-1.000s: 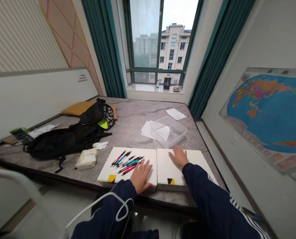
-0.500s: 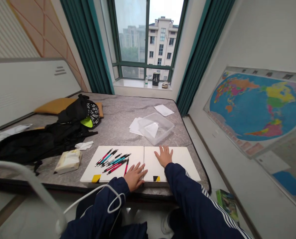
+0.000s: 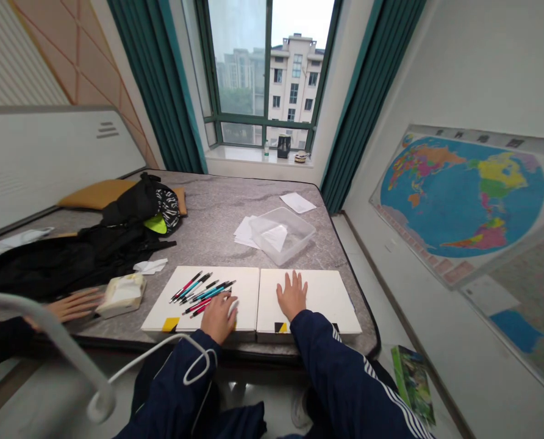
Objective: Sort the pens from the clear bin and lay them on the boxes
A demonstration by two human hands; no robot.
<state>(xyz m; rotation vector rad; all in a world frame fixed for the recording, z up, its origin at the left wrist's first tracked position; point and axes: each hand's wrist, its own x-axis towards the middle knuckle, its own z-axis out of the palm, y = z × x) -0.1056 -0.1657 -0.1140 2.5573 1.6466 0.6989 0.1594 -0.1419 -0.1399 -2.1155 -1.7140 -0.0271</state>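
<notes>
The left hand [image 3: 218, 318] was curled at the right end of a fan of pens [image 3: 202, 290], fingers bunched; a pale, blurred sliver showed at the fingertips, and whether it was gripping a pen could not be told. The right hand [image 3: 291, 296] lay open, palm down and fingers spread, on a white board [image 3: 318, 299], touching no pen. The slim red, teal and black pens lay slanted on a matching white board [image 3: 242, 283], set edge to edge with the first, a yellow tag [image 3: 170, 324] at its near corner. Navy sleeves [image 3: 336, 360] reached in from the near side, the right one edged with white stripes.

Another person's hand [image 3: 68, 306] rested at left, just beside a soft tissue pack [image 3: 121, 295]. Farther off on the grey, mottled mattress [image 3: 208, 207] sat a clear plastic tub [image 3: 282, 235], overlapping loose paper sheets [image 3: 244, 231], while a black backpack [image 3: 71, 268] sprawled at left by a mustard cushion [image 3: 93, 194]. Teal curtains [image 3: 157, 91] framed a window [image 3: 265, 79] at the far end, a world map [image 3: 459, 195] covered the right wall, and a green book [image 3: 412, 384] lay on the floor at right.
</notes>
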